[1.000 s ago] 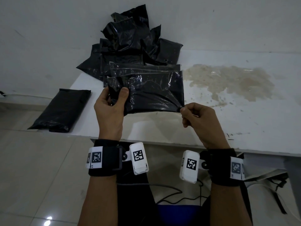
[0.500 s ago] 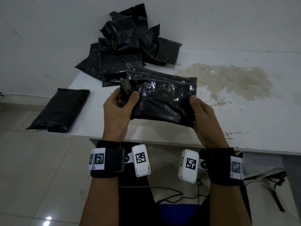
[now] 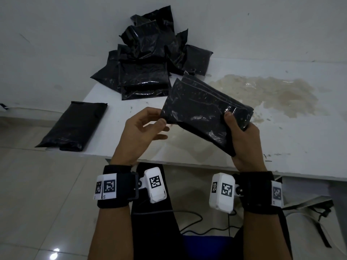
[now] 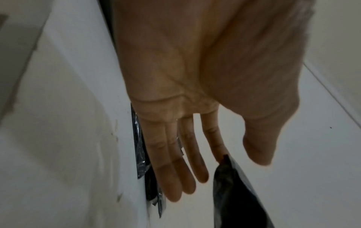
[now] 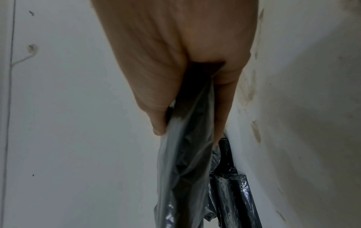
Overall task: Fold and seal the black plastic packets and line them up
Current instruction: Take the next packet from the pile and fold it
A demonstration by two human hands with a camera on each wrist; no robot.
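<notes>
I hold one black plastic packet [image 3: 202,107] above the white table [image 3: 281,147], tilted with its left corner raised. My right hand [image 3: 237,121] grips its right end, thumb on top and fingers underneath; in the right wrist view the packet [image 5: 185,154] hangs from that pinch. My left hand [image 3: 164,128] is beside the packet's left corner with straight fingers [image 4: 175,169] and grips nothing; the packet's corner [image 4: 230,185] sits between index finger and thumb. A folded black packet [image 3: 73,126] lies at the table's left edge.
A loose pile of black packets [image 3: 146,62] leans against the wall at the back of the table. A brown stain [image 3: 262,94] spreads over the right middle of the table. Cables and a strap lie on the tiled floor below.
The packet has swung from level to tilted and shifted right. My left hand has let go of its left end and opened. My right hand now grips the right end more fully.
</notes>
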